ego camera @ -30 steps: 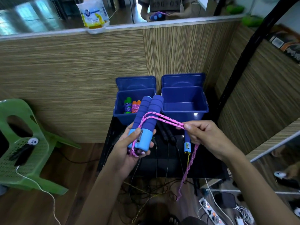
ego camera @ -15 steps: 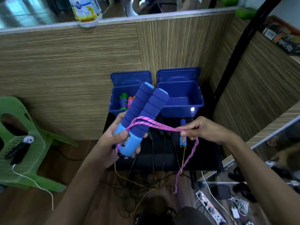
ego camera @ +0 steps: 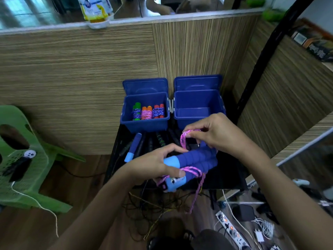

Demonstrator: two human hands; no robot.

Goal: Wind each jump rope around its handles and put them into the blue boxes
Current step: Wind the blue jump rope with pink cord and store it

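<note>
Blue handles [ego camera: 195, 159] side by side, lengthwise left-right, pale ends leftward.

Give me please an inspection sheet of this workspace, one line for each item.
Surface: black table, mostly covered.
Job's things: left blue box holds three wound ropes; right blue box looks empty; blue handles with pink rope partly wound, its end hanging.
Clutter: loose handles lie before the boxes.
Hands: left hand grips the handles; right hand pinches a rope loop.
Cables: tangled cords and power strip on the floor.
Surroundings: green chair, wooden partition.
</note>
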